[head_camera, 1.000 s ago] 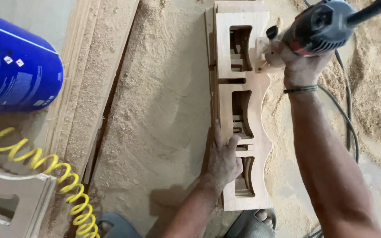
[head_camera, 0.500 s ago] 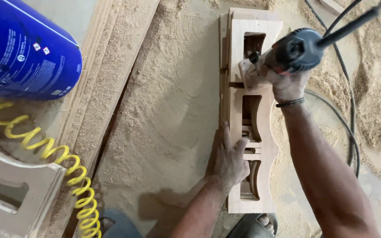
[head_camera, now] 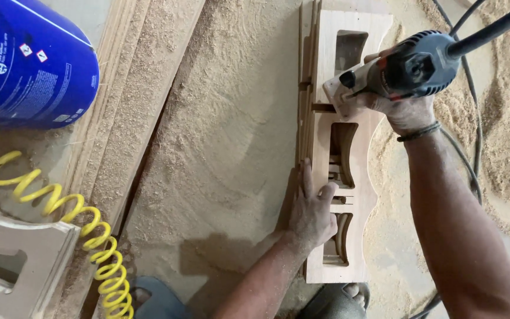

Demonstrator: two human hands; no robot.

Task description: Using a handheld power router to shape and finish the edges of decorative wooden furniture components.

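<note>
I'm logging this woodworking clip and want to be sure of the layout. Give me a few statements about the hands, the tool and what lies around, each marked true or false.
1. The right hand grips a corded power tool over the carved wooden piece. True.
2. The left hand is lifted clear of the wood. False: it lies flat on the piece's left edge, pressing it down.
3. A yellow coiled hose lies at the lower left. True.
4. The blue cylinder stands on the carved piece. False: it lies far off at the upper left.
5. The floor around the piece is covered in sawdust. True.
6. The carved piece is solid, without openings. False: it has several cut-outs.
</note>
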